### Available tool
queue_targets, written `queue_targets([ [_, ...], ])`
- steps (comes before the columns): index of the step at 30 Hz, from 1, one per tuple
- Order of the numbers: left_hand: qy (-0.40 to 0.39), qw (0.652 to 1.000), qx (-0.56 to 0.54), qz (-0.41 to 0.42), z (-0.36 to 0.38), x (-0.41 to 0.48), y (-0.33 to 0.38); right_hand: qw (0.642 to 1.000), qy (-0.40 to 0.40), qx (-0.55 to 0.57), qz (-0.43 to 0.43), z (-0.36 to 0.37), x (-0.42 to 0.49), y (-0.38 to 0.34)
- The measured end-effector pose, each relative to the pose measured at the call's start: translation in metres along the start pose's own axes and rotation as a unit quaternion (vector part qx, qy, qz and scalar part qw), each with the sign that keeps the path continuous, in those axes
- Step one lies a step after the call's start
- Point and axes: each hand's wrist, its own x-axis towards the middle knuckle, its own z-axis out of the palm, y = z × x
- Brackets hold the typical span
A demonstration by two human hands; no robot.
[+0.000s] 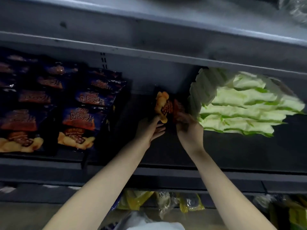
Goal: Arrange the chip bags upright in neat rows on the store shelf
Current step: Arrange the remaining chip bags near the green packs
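A dark chip bag (167, 105) with orange chips printed on it stands near the back middle of the shelf (166, 156). Both of my hands are on it. My left hand (149, 128) holds its lower left side, thumb up against the bag and fingers stretched under it. My right hand (188, 126) grips its lower right side with curled fingers. To the left stand two rows of dark blue chip bags (79, 113), upright one behind the other. On the right a row of pale green bags (240, 110) leans back.
The shelf above (149, 52) overhangs close over the bags. A lower shelf holds yellow and clear packets (159, 201). Bare dark shelf floor lies between the blue rows and the green bags, in front of my hands.
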Motion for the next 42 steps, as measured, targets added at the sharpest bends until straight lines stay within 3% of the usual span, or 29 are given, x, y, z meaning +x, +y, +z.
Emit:
queue_targets([
  [4,0.046,0.994,0.027,0.095,-0.03,-0.04,0.014,0.995,0.021,0.093,-0.022,0.006,0.027,-0.016],
  [6,0.052,0.991,0.04,0.12,-0.052,-0.064,0.026,0.993,-0.013,0.115,-0.023,0.008,0.042,-0.03],
  [9,0.086,0.986,0.026,0.142,-0.09,-0.091,0.048,0.978,-0.172,0.103,-0.047,0.014,0.054,-0.061],
  [11,0.126,0.978,0.019,0.165,-0.116,-0.104,0.058,0.932,-0.329,0.146,-0.043,0.025,0.048,-0.085],
  [13,0.164,0.966,0.046,0.194,-0.136,-0.113,0.062,0.888,-0.413,0.194,-0.058,0.045,0.033,-0.104],
  [16,0.217,0.95,0.034,0.222,-0.157,-0.12,0.063,0.898,-0.36,0.24,-0.083,0.07,0.012,-0.133],
  [19,0.205,0.945,-0.048,0.251,-0.171,-0.13,0.077,0.903,-0.287,0.316,-0.048,0.081,0.008,-0.165],
  [24,0.178,0.953,0.056,0.239,-0.219,-0.151,0.087,0.902,-0.232,0.365,-0.022,0.107,-0.006,-0.218],
  [28,0.15,0.962,0.103,0.204,-0.274,-0.172,0.087,0.904,-0.222,0.366,-0.008,0.142,-0.038,-0.263],
  [36,0.174,0.948,0.12,0.237,-0.387,-0.209,0.103,0.899,-0.23,0.37,0.038,0.214,-0.094,-0.341],
  [42,0.196,0.952,0.123,0.202,-0.446,-0.223,0.096,0.889,-0.245,0.38,0.07,0.264,-0.129,-0.366],
])
